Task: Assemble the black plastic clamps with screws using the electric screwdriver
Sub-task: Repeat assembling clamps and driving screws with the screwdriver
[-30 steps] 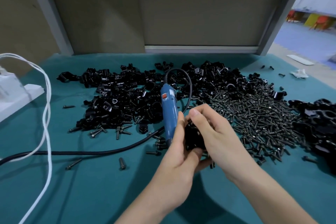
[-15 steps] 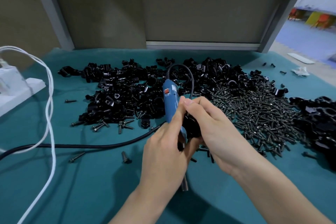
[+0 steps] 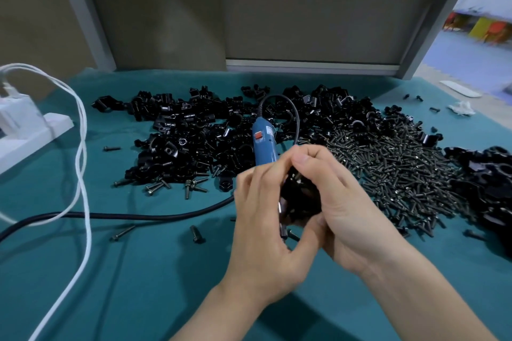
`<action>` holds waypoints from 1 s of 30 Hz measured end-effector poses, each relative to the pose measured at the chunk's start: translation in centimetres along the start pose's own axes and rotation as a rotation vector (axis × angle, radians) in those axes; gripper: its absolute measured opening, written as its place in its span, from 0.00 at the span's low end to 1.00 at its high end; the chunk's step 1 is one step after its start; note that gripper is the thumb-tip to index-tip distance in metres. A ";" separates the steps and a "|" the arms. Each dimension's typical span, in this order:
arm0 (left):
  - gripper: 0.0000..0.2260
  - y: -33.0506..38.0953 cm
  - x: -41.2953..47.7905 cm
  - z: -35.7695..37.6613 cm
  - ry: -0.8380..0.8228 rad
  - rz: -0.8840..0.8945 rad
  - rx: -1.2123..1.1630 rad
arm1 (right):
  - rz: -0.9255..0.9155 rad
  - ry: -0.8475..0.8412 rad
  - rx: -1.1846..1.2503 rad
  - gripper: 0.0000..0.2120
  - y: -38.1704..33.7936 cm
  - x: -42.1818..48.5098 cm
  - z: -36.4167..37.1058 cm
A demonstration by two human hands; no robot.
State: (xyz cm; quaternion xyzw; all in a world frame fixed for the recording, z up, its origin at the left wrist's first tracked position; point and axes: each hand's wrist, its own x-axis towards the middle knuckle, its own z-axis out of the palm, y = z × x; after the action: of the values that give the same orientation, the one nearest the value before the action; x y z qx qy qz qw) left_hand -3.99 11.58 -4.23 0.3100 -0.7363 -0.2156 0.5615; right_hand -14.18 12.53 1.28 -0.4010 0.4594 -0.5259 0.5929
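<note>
My left hand [image 3: 257, 224] grips the blue electric screwdriver [image 3: 264, 144], whose body sticks up and away from the fist. Its metal shaft shows between my palms, beside a black plastic clamp [image 3: 300, 199]. My right hand [image 3: 352, 202] curls round that clamp and holds it against the tool above the teal table. Most of the clamp is hidden by my fingers. A large heap of black clamp parts [image 3: 194, 141] lies behind my hands. A spread of dark screws [image 3: 401, 171] lies to the right.
More black clamps [image 3: 487, 183] are piled at the right edge. The tool's black cord [image 3: 138, 214] runs left across the teal cloth [image 3: 110, 285]. White cables [image 3: 83, 174] hang from a white power strip [image 3: 27, 135] at left. Loose screws [image 3: 196, 234] lie near the cord.
My left hand has taken hold of the blue screwdriver, lifted it off the table and brought it to the clamp. Both hands have drawn closer together.
</note>
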 end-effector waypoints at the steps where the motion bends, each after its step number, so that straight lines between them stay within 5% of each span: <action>1: 0.28 -0.2 0.0 -0.2 0.008 0.042 -0.023 | 0.064 -0.045 0.056 0.23 0.1 -0.1 0.1; 5: 0.25 0.0 0.0 -0.6 0.012 -0.035 -0.323 | 0.213 -0.157 0.229 0.19 -0.4 -0.5 0.4; 11: 0.21 0.8 -0.2 0.2 0.173 -0.214 -0.182 | 0.332 -0.186 0.452 0.16 0.3 -0.3 1.0; 15: 0.16 1.0 0.1 0.1 0.196 -0.113 0.051 | 0.265 -0.307 0.359 0.09 0.2 -0.4 1.7; 20: 0.14 0.8 0.4 -0.4 0.189 -0.047 -0.004 | 0.233 -0.344 0.255 0.12 -0.1 -0.6 1.8; 26: 0.12 1.4 1.0 -1.0 0.150 -0.102 -0.204 | -0.003 -0.196 -0.196 0.19 -0.9 0.0 1.0; 30: 0.09 1.2 1.4 -1.3 0.117 -0.041 -0.164 | 0.004 -0.224 -0.149 0.19 -1.3 0.0 0.4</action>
State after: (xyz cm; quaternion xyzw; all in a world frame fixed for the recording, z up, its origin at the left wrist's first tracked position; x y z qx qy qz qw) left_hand -3.26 11.53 -2.15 0.2901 -0.6756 -0.2682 0.6225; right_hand -14.14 12.37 2.60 -0.4994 0.4290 -0.4410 0.6100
